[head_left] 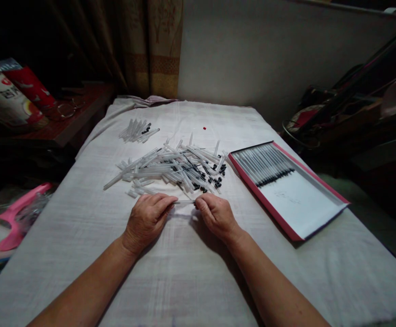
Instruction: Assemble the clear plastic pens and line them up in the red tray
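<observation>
A thin clear pen barrel spans the gap between my two hands, just in front of a loose pile. Its left end is pinched in my closed left hand. At the other end, where something dark shows, the fingers of my right hand are closed on it. The pile holds clear plastic pen tubes, thin dark refills and small black plugs. To the right lies a shallow pink-edged box, with a row of pens side by side at its far end, dark tips toward me.
A smaller heap of clear tubes lies at the back left of the white cloth. A tiny red piece sits farther back. Pink-handled scissors are at the left edge; a jar and glasses stand on a side table.
</observation>
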### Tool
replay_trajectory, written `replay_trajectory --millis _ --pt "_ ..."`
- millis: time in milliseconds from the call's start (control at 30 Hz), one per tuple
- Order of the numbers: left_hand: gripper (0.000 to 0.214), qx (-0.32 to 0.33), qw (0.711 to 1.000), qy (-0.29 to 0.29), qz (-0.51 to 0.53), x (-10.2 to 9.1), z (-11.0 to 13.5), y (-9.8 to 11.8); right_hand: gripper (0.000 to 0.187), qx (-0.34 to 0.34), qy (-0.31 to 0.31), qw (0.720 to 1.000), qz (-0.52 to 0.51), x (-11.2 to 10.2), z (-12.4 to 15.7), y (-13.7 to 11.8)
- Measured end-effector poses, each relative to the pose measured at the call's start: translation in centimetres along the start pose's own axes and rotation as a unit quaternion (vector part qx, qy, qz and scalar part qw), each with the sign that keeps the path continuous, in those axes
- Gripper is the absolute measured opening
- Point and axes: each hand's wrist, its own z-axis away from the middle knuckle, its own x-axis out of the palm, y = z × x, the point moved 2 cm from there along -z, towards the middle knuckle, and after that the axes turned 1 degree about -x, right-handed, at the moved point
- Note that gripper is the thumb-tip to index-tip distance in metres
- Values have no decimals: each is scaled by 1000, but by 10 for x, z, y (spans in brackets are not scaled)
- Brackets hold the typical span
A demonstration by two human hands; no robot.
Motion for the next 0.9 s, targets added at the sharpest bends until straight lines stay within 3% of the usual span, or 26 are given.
replay_trajectory --millis 67,167,367,900 --pt "20 -13 1000 -4 5 0 0 -1 15 13 -2 999 -46 0 1 -1" --pt "21 -19 1000 -10 6 1 1 -2 14 13 5 996 -86 0 0 -2" --pt "21 -11 1000 -13 3 2 1 -2 16 6 -11 999 -36 -2 -2 -1" --pt "20 -12 1000 -10 11 2 2 -2 12 -11 5 998 -55 -2 1 1"
